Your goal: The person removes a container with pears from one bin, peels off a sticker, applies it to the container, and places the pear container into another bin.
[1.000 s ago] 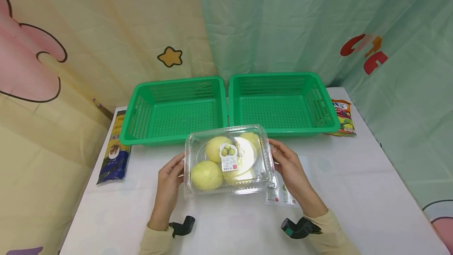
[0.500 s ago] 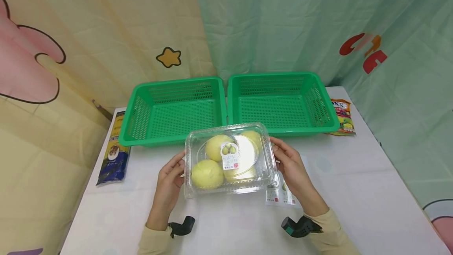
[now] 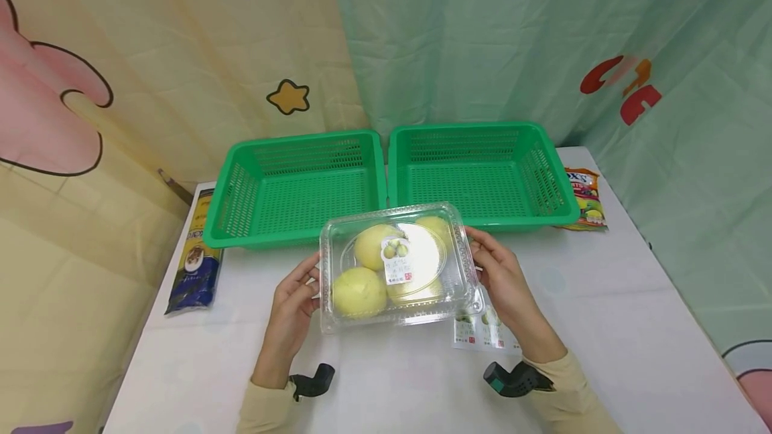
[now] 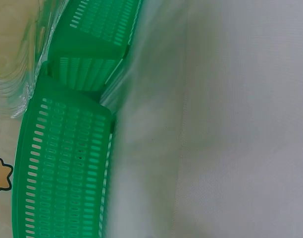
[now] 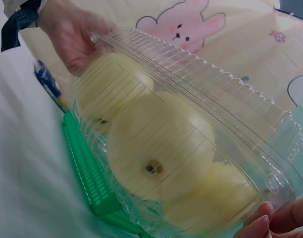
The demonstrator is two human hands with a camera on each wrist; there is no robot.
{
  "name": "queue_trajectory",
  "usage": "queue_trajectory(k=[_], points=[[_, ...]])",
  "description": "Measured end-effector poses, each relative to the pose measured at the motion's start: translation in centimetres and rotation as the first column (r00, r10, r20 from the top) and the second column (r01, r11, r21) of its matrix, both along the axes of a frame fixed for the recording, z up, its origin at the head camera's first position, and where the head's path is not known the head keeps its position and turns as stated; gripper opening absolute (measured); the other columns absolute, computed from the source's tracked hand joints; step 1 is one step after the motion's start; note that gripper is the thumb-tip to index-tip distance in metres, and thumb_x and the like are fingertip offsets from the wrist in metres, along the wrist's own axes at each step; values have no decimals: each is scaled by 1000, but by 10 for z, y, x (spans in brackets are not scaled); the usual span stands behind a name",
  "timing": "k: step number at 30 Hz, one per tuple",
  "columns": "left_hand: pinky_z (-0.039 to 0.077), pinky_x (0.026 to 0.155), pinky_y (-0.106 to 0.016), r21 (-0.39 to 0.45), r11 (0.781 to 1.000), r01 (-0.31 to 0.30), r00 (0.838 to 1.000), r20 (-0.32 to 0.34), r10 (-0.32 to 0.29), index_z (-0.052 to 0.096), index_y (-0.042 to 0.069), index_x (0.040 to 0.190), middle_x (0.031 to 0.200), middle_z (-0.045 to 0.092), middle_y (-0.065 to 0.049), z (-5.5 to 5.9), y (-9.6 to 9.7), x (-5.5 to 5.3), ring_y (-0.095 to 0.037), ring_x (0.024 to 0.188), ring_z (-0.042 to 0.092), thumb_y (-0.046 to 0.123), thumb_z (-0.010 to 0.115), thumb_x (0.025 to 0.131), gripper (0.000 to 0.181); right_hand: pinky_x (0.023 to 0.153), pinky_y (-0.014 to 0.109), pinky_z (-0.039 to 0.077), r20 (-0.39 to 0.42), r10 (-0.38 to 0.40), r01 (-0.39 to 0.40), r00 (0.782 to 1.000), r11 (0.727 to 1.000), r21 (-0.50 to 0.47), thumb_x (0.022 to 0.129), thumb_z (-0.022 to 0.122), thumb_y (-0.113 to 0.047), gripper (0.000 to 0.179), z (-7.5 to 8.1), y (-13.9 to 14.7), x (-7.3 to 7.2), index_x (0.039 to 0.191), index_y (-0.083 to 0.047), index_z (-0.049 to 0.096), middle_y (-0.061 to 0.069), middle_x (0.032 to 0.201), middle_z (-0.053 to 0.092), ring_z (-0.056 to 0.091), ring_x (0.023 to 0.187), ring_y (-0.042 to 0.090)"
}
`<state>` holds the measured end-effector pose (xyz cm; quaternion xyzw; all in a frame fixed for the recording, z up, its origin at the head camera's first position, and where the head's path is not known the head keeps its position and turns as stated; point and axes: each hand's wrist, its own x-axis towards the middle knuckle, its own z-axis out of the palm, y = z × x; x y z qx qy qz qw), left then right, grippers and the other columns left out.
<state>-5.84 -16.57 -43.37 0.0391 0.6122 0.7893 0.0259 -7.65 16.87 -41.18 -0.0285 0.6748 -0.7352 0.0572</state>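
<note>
A clear plastic clamshell box (image 3: 431, 263) of yellow-green fruit (image 3: 359, 292) is held raised between both hands. On its lid sits a white label (image 3: 397, 272) with a fruit picture and red stamp. My left hand (image 3: 291, 317) grips the box's left end, and my right hand (image 3: 508, 286) grips the right end. In the right wrist view, right-hand fingertips (image 5: 263, 224) pinch a corner of the box, while the left hand (image 5: 75, 37) holds its far end. Only a blurred edge of the box (image 4: 18, 89) enters the left wrist view. Partly beneath the right hand lies a label sheet (image 3: 473, 337).
Two green plastic baskets stand side by side behind the box, a left one (image 3: 313, 199) and a right one (image 3: 464, 186). A blue and yellow packet (image 3: 196, 260) lies at the left, an orange snack bag (image 3: 588, 203) at the right. Curtains (image 3: 482, 39) hang behind the white table (image 3: 621, 327).
Both hands have shifted the box slightly up and to the right. More of the label sheet shows beneath it. The grip on both ends has not changed.
</note>
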Motion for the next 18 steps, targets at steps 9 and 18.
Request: queue_trajectory(k=[9, 18], points=[[53, 60, -16, 13, 1000, 25, 1000, -12, -25, 40, -11, 146, 91, 54, 6, 2, 2, -6, 0, 75, 59, -7, 38, 92, 54, 68, 20, 51, -5, -7, 7, 1000, 1000, -18, 109, 39, -17, 45, 3, 3, -1, 149, 3, 40, -8, 95, 54, 60, 86, 2], [52, 60, -17, -54, 998, -18, 999, 34, 20, 37, -13, 148, 93, 47, 2, 7, 6, -11, 0, 77, 55, -3, 48, 95, 55, 80, 23, 49, 68, -34, 30, 997, 997, 66, 109, 41, -23, 47, 10, 3, -9, 151, -4, 40, -9, 100, 52, 56, 94, 3]])
